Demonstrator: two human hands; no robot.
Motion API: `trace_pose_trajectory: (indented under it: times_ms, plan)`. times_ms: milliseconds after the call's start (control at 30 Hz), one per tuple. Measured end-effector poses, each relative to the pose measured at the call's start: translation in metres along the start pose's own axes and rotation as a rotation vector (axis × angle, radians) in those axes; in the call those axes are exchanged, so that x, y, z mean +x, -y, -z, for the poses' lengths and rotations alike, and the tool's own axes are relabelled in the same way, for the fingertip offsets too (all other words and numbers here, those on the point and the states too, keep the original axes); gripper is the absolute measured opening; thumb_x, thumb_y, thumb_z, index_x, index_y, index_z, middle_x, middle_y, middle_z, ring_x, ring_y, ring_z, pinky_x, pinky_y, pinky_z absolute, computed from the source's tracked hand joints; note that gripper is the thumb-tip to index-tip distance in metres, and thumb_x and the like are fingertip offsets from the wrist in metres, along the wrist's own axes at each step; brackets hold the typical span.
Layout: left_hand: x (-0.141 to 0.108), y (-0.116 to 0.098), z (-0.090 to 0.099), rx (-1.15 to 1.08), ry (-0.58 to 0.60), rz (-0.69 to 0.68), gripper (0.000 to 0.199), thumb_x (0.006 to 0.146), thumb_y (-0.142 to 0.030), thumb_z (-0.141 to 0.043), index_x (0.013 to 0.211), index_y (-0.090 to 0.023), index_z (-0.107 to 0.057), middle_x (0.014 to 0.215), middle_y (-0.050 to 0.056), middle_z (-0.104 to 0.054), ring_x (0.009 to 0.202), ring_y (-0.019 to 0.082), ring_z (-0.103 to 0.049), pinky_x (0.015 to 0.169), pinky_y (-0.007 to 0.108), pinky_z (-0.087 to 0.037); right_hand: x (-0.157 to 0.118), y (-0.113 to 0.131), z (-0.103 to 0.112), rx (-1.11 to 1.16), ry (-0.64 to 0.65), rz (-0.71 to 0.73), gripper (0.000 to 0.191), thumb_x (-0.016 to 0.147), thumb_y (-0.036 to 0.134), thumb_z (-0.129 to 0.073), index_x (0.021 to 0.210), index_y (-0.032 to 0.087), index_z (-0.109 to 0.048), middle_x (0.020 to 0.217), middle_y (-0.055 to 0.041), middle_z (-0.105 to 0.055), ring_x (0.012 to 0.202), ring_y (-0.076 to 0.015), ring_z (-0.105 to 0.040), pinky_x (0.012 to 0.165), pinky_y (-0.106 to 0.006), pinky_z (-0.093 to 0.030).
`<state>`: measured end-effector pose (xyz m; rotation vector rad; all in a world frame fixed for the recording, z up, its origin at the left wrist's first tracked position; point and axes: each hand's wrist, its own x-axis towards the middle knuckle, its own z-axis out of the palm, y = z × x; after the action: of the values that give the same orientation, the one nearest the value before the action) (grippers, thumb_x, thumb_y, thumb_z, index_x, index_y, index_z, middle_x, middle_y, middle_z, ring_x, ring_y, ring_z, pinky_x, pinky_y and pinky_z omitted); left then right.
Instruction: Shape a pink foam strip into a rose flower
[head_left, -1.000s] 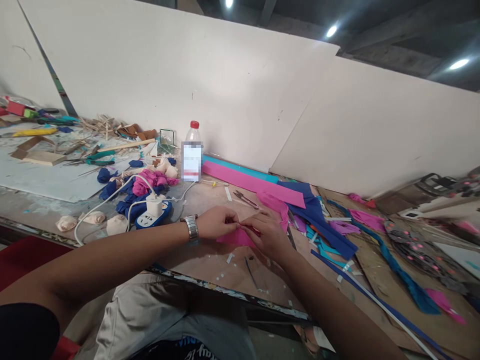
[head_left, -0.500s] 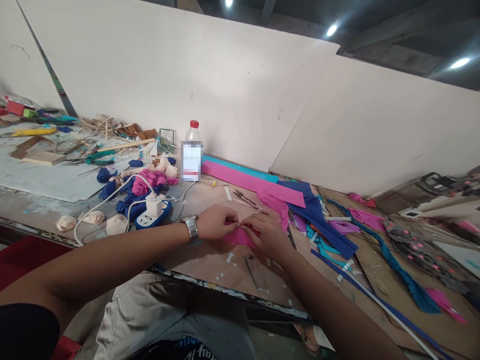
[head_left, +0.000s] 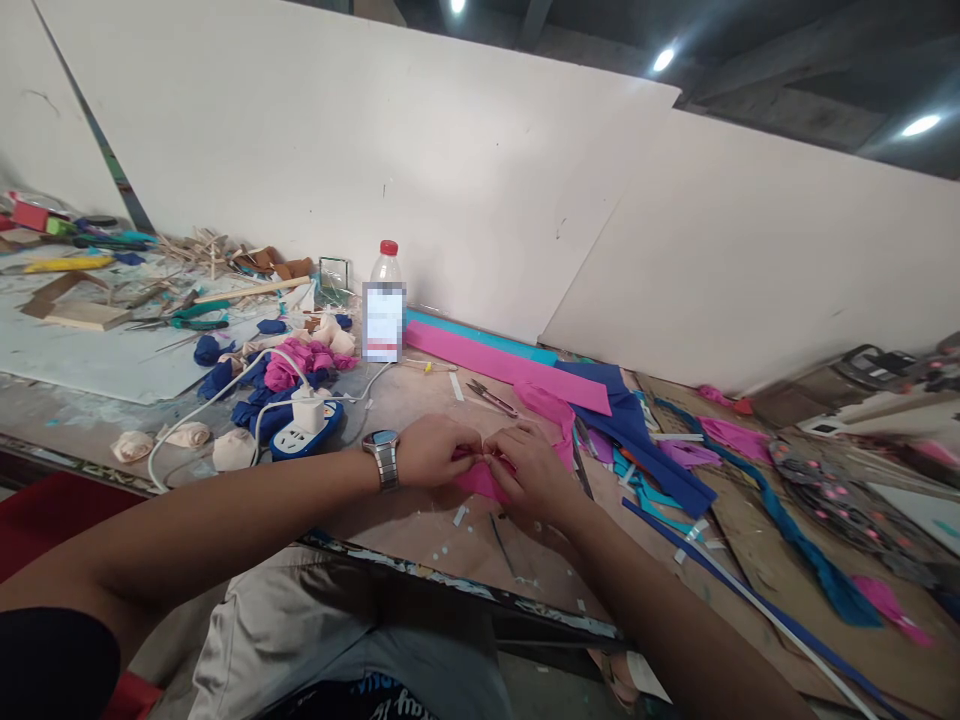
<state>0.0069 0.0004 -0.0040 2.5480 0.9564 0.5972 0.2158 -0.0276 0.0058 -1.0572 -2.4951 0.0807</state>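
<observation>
My left hand (head_left: 439, 452), with a metal wristwatch (head_left: 385, 462) on its wrist, pinches the edge of a pink crepe-paper piece (head_left: 484, 482). Fingertip to fingertip with it, my right hand (head_left: 529, 462) grips the same piece from the right side. The piece hangs just over the table, its upper edge hidden by my fingers. Small scissors (head_left: 493, 399) lie beyond my hands. Behind my right hand spreads a loose pink sheet (head_left: 551, 408), and a thin dark stick (head_left: 502, 545) rests on the table in front.
A red-capped bottle (head_left: 387, 265) stands by the wall. Left of my hands are a power strip (head_left: 309, 435) with white cables and rolled paper flowers (head_left: 289, 362). Folded pink (head_left: 510, 368) and blue strips (head_left: 660, 455) lie to the back and right. Green-handled pliers (head_left: 196, 315) lie far left.
My left wrist has turned slightly and my fingers have shifted along the pink piece's edge, still pinching. The things on the table are where they were.
</observation>
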Motion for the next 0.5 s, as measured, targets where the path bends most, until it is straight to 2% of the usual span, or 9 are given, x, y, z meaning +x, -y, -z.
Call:
trace_pose_trajectory:
  times_ms: [267,500]
  plan:
    - [0.0004,0.0003,0.0001,-0.019,-0.033,0.012,0.023,0.092,-0.036,-0.054,0.096,-0.023,-0.073,0.090,0.004,-0.076,0.081,0.018,-0.065,0.070,0.028,-0.038,0.0007,0.0006,0.0027,0.022,-0.009,-0.020,0.010,0.093,0.017,-0.053,0.085,0.021,-0.056,0.084,-0.0034,-0.068,0.081,-0.0202,-0.058,0.090,-0.040,-0.040]
    - [0.0007,0.0019,0.0003,-0.007,-0.008,0.033,0.023,0.092,-0.035,-0.054,0.098,-0.024,-0.074,0.092,0.003,-0.077,0.083,0.018,-0.065,0.071,0.028,-0.038,0.0002,-0.0027,0.0003,0.041,-0.043,-0.009,0.009,0.092,0.018,-0.057,0.084,0.022,-0.060,0.082,-0.0030,-0.069,0.080,-0.0198,-0.058,0.087,-0.039,-0.040]
